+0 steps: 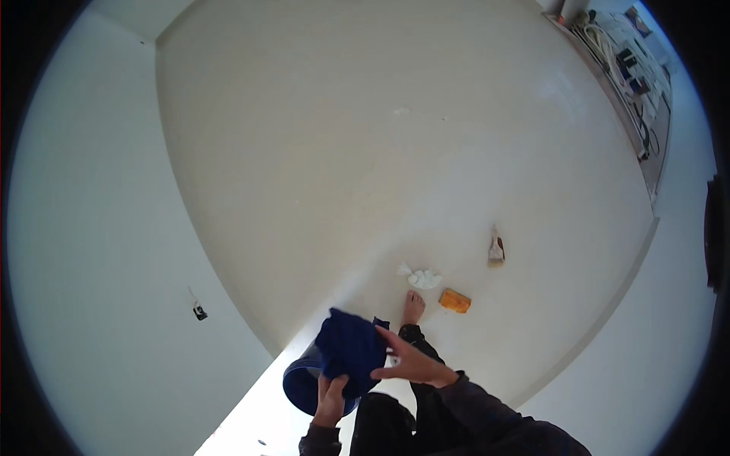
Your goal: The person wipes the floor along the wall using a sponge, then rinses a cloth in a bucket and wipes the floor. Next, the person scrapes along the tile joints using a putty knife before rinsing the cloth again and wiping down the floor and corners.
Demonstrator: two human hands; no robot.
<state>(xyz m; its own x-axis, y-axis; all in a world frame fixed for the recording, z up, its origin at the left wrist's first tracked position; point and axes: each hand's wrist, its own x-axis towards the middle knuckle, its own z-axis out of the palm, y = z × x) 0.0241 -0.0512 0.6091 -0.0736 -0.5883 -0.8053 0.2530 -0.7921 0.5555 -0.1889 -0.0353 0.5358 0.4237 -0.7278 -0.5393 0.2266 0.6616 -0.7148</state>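
Observation:
A dark blue cloth [353,346] is bunched up in front of my body, above a blue bucket [298,385]. My left hand [331,399] grips its lower edge, with the thumb on top. At the cloth's right side, my right hand [414,363] holds on with the fingers along the upper edge and the thumb lower down; part of the fingers is hidden behind the cloth. The bucket stands just left of my legs, and the cloth covers part of its rim.
Near my bare foot [414,307] lie a white crumpled plastic bag [423,279], an orange sponge [455,301] and a paintbrush [496,249] on the pale floor [327,152]. Cables and tools [627,72] sit in a recess at the upper right. A wall box with wires [199,311] is at left.

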